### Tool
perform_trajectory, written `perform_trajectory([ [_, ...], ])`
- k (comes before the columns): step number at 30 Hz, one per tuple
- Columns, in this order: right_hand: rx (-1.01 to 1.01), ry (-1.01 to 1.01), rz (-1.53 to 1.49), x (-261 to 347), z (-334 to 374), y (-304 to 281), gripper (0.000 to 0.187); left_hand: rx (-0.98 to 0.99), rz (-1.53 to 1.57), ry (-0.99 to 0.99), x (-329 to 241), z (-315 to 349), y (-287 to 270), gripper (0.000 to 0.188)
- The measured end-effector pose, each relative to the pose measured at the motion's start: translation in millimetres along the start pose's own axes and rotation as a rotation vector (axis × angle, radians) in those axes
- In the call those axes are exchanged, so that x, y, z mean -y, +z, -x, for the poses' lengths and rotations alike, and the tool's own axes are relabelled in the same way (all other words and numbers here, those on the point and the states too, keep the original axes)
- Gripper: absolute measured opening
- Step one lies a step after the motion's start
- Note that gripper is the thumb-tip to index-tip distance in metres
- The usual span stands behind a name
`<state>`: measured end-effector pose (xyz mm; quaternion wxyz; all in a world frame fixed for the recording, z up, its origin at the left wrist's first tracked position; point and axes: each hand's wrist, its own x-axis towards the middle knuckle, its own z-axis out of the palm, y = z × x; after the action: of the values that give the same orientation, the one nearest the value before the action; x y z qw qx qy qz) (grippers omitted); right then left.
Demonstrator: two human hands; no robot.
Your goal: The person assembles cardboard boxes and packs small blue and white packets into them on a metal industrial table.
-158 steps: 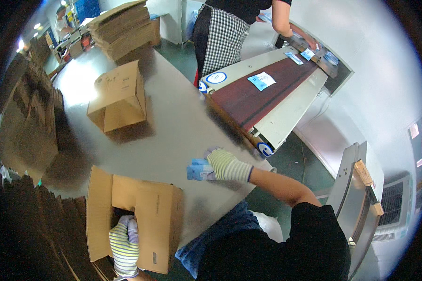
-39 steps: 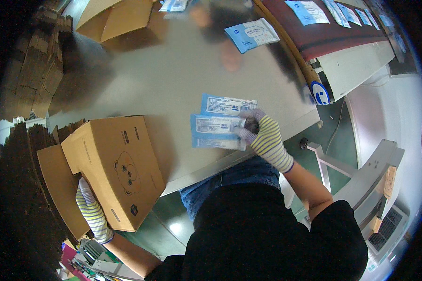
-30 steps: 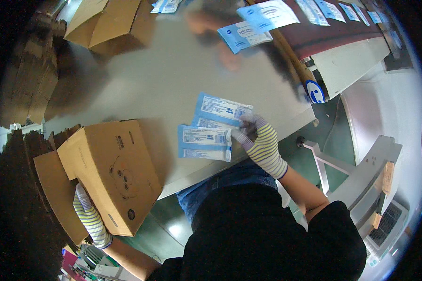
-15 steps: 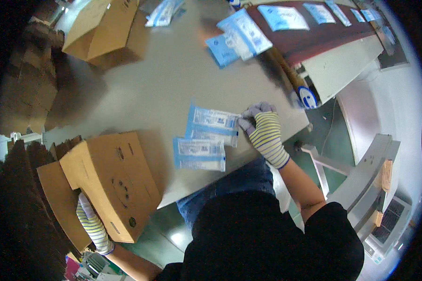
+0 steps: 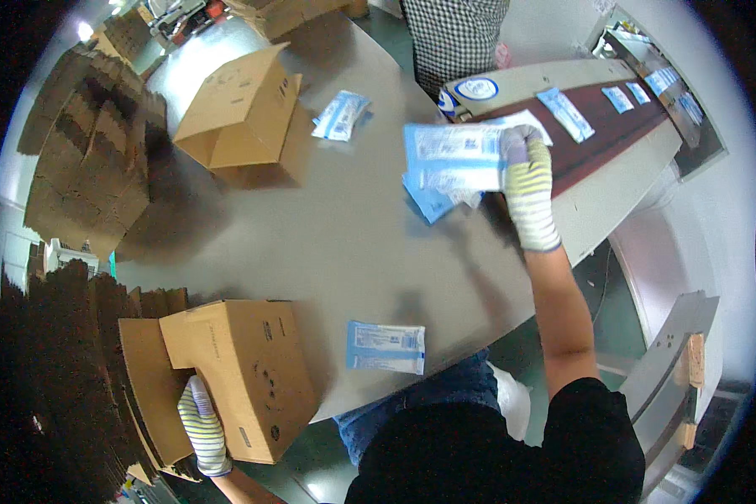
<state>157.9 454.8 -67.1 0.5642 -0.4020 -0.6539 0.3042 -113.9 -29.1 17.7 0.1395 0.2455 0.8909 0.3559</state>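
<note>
My right hand (image 5: 529, 155), in a striped knit glove, pinches the right end of a blue-and-white packet (image 5: 458, 155). This packet is over the far right of the table, beside the conveyor's end. Partly beneath it is another blue packet (image 5: 428, 202). My left hand (image 5: 202, 428), gloved alike, grips the side of an open cardboard box (image 5: 269, 382) at the near left, its fingers at the opening; some finger detail is hidden. Between the box and my body, a single packet (image 5: 386, 348) lies flat on the table (image 5: 328, 252).
A second open cardboard box (image 5: 231, 109) stands at the far left, with packets (image 5: 342, 116) beside it. The dark red conveyor belt (image 5: 601, 126) carries several spaced packets. Stacked cardboard (image 5: 84, 160) borders the left. A person in checkered clothing (image 5: 454, 42) is beyond the conveyor.
My right hand has moved from the near table edge up to the conveyor's end and now holds a packet. One of two packets near the edge is gone from there. My left hand remains at the box.
</note>
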Motion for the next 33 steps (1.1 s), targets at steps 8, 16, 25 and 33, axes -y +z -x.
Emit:
perform_trajectory([
  [8, -0.119, 0.27, -0.249, -12.1, -96.7, 21.0, 0.025, -0.259, -0.311, 0.18, 20.2, -20.2, 5.0, 0.039],
  [16, -0.144, 0.216, -0.271, -14.7, -92.0, 23.3, 0.019, -0.429, -0.489, 0.168, 77.2, -40.9, -16.9, 0.029],
  [25, -0.111, 0.322, -0.31, -29.4, -94.0, 20.9, 0.032, -0.168, -0.734, 0.634, -81.5, 49.0, 28.4, 0.041],
  [33, -0.074, 0.274, -0.192, -32.0, -89.6, 40.3, 0.025, 0.187, -0.537, 0.821, -95.1, 6.1, 205.5, 0.043],
])
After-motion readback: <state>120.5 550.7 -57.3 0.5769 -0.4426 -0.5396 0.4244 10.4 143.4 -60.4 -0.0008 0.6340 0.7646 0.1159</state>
